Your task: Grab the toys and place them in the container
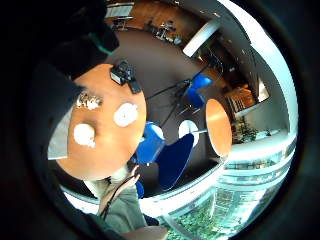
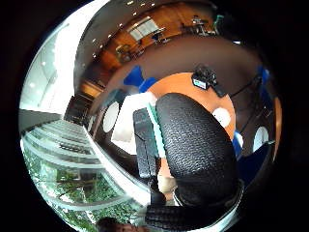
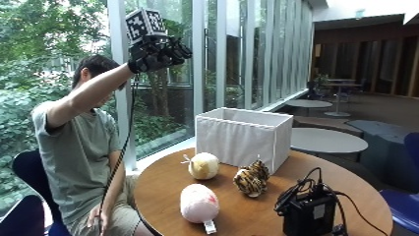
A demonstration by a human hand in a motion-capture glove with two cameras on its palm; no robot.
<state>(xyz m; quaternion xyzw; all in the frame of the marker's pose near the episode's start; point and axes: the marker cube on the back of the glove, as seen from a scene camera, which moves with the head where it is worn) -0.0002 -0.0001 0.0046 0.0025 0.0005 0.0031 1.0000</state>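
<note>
Nearest the camera sits a black device on the desk. Three plush toys lie untouched before the white container. Raised high above, my grip holds nothing, fingers loosely curled; pickup not yet begun.

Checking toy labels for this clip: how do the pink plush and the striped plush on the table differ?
The pink plush is pale pink and plain, rounded, with a white tag; the striped plush is brown with dark tiger-like stripes. The pink plush lies nearer the table edge, the striped plush beside the white container. Both lie untouched on the table.
</note>
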